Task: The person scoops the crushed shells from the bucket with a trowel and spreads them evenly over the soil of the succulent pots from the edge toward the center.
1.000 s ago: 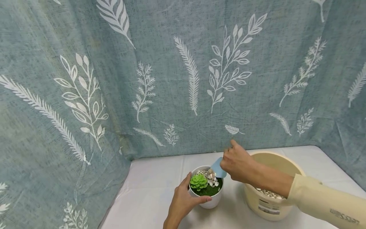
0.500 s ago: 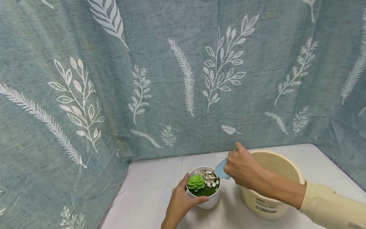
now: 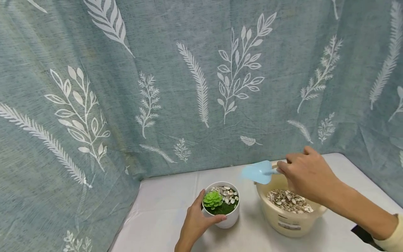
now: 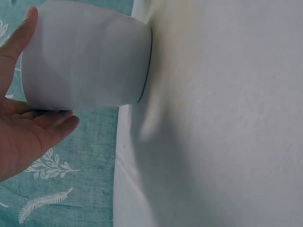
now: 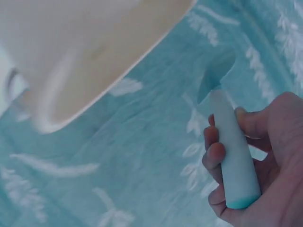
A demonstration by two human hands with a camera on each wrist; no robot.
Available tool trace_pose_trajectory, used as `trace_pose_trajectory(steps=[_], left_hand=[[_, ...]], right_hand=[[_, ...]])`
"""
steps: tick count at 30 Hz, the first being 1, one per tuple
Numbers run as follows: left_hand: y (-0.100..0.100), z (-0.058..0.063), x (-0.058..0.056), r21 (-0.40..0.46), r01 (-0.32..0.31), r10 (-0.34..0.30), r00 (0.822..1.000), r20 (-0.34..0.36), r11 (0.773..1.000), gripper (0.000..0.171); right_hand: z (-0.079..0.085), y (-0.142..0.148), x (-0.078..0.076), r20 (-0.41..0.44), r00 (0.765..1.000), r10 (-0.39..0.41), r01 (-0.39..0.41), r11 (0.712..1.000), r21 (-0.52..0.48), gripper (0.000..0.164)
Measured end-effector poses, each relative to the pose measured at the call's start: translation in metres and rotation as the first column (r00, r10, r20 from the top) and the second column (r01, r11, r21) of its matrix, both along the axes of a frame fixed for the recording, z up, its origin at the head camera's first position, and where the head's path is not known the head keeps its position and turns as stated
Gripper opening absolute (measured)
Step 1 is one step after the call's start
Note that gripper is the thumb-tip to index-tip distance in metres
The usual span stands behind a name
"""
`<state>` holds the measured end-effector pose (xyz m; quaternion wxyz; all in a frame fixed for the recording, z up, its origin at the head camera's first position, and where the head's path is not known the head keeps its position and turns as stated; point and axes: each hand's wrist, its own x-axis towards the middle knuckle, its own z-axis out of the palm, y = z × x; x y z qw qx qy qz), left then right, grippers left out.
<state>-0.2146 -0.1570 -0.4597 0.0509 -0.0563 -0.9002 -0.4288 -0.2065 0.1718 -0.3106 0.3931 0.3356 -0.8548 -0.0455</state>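
My left hand (image 3: 196, 222) holds a white flower pot (image 3: 229, 219) on the table, thumb at the near side and fingers round the left side. In the pot are a green artificial succulent (image 3: 212, 200), dark green moss (image 3: 224, 209) and a heap of pale pebbles or shell bits (image 3: 229, 193). The left wrist view shows the smooth side of the pot (image 4: 90, 56) between thumb and fingers. My right hand (image 3: 310, 175) grips a light blue trowel by its handle (image 5: 233, 153). The trowel's blade (image 3: 259, 172) is raised above the basin's left rim, pointing left. No pebbles are visible on it.
A cream plastic basin (image 3: 267, 208) stands right of the pot, holding many loose pebbles or shell bits (image 3: 289, 201). A white cloth (image 3: 170, 206) covers the table. Behind and to the left hangs a teal leaf-patterned curtain (image 3: 176, 112).
My right hand has moved the trowel from the pot's right rim up and right to above the basin. The basin's pebbles now show. The left hand keeps its hold on the pot.
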Motion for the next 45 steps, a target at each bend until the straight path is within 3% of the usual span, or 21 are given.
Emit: trace_pose_trajectory(steps=[3,5,8,10,12,15,18,19,21,23,26,29,33,35,39,40,42,45], left_hand=[[0.001,0.001,-0.002,0.005,0.003,-0.003,1.000,0.009,1.000,0.111],[0.001,0.002,-0.002,-0.023,0.006,-0.006,1.000,0.010,1.000,0.112],[0.001,0.007,0.000,-0.074,0.005,-0.008,0.999,-0.035,0.997,0.117],[0.006,0.014,0.003,-0.113,-0.010,-0.004,0.992,-0.128,0.994,0.119],[0.019,0.023,0.005,-0.118,-0.008,-0.022,0.969,-0.247,0.993,0.114],[0.047,0.036,0.008,-0.111,0.048,-0.090,0.907,-0.412,0.993,0.098],[0.077,0.042,0.009,-0.126,0.156,-0.198,0.851,-0.486,0.980,0.083],[0.085,0.041,0.009,-0.130,0.184,-0.224,0.847,-0.482,0.974,0.080],[0.099,0.038,0.010,-0.154,0.219,-0.266,0.844,-0.466,0.963,0.075],[0.109,0.033,0.011,-0.175,0.230,-0.285,0.852,-0.440,0.957,0.071],[0.117,0.025,0.013,-0.160,0.227,-0.274,0.867,-0.417,0.961,0.065],[0.121,0.019,0.014,-0.125,0.223,-0.255,0.867,-0.427,0.967,0.059],[0.127,0.016,0.015,-0.122,0.244,-0.273,0.850,-0.451,0.962,0.056],[0.131,0.017,0.015,-0.129,0.250,-0.281,0.843,-0.459,0.960,0.055],[0.137,0.017,0.015,-0.123,0.260,-0.288,0.841,-0.458,0.958,0.053],[0.138,0.017,0.015,-0.120,0.265,-0.290,0.840,-0.458,0.957,0.052],[0.142,0.017,0.015,-0.112,0.279,-0.298,0.838,-0.457,0.954,0.051],[0.147,0.016,0.014,-0.109,0.295,-0.311,0.829,-0.465,0.949,0.051]], right_hand=[[-0.001,0.024,0.002,-0.042,0.999,0.000,-0.004,0.995,-0.099,0.032],[-0.004,0.039,0.004,-0.023,1.000,-0.020,0.017,0.990,-0.138,0.036],[-0.010,0.057,0.007,0.039,0.997,-0.066,0.072,0.982,-0.174,0.021],[-0.015,0.066,0.008,0.082,0.992,-0.093,0.107,0.976,-0.189,0.008],[-0.019,0.074,0.007,0.112,0.986,-0.121,0.141,0.970,-0.198,0.004],[-0.025,0.082,0.002,0.106,0.986,-0.128,0.145,0.975,-0.169,0.006],[-0.030,0.083,-0.005,0.061,0.994,-0.095,0.101,0.989,-0.103,0.022],[-0.032,0.082,-0.008,0.038,0.996,-0.076,0.078,0.994,-0.074,0.028],[-0.035,0.076,-0.013,0.007,0.999,-0.042,0.042,0.999,-0.012,0.033],[-0.039,0.070,-0.017,-0.018,1.000,-0.022,0.024,0.997,0.070,0.033],[-0.042,0.059,-0.023,-0.033,0.999,-0.007,0.014,0.972,0.236,0.017],[-0.047,0.048,-0.031,-0.079,0.996,0.029,0.007,0.907,0.422,0.016],[-0.056,0.041,-0.041,-0.146,0.985,0.092,0.010,0.814,0.581,0.022],[-0.062,0.040,-0.043,-0.142,0.986,0.084,0.024,0.777,0.628,0.016],[-0.073,0.039,-0.045,-0.094,0.995,0.023,0.051,0.702,0.711,0.025],[-0.075,0.040,-0.046,-0.077,0.997,0.007,0.051,0.694,0.718,0.024],[-0.076,0.044,-0.049,-0.018,0.999,-0.031,0.035,0.717,0.696,0.022],[-0.076,0.055,-0.052,0.099,0.991,-0.089,0.012,0.800,0.600,0.025]])
